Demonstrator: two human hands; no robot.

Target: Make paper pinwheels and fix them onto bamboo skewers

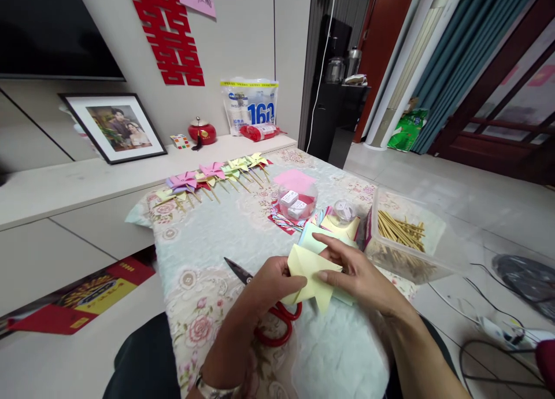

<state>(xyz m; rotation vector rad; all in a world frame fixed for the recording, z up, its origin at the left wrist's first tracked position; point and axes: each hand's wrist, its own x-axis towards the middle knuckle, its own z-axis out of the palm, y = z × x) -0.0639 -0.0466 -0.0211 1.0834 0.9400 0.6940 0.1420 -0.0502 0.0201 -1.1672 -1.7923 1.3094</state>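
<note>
Between my two hands is a pale yellow paper pinwheel (309,270), with cut points sticking out at its top and bottom. My left hand (277,280) pinches its left side, thumb in front. On its right side, my right hand (349,266) grips the paper between thumb and fingers. Red-handled scissors (284,324) lie on the cloth under my left forearm, blades pointing to the upper left. Behind my right hand sit pale green paper sheets (315,235). Farther back lies a row of finished pinwheels (212,170) on sticks, in pink, purple, green and yellow.
A clear plastic box (399,260) of thin wooden sticks (401,231) stands at right. Behind the papers is a round clear container (297,199) with small white boxes. A small clear round tub (344,210) rests on yellow paper. Cables (494,329) cross the floor at right.
</note>
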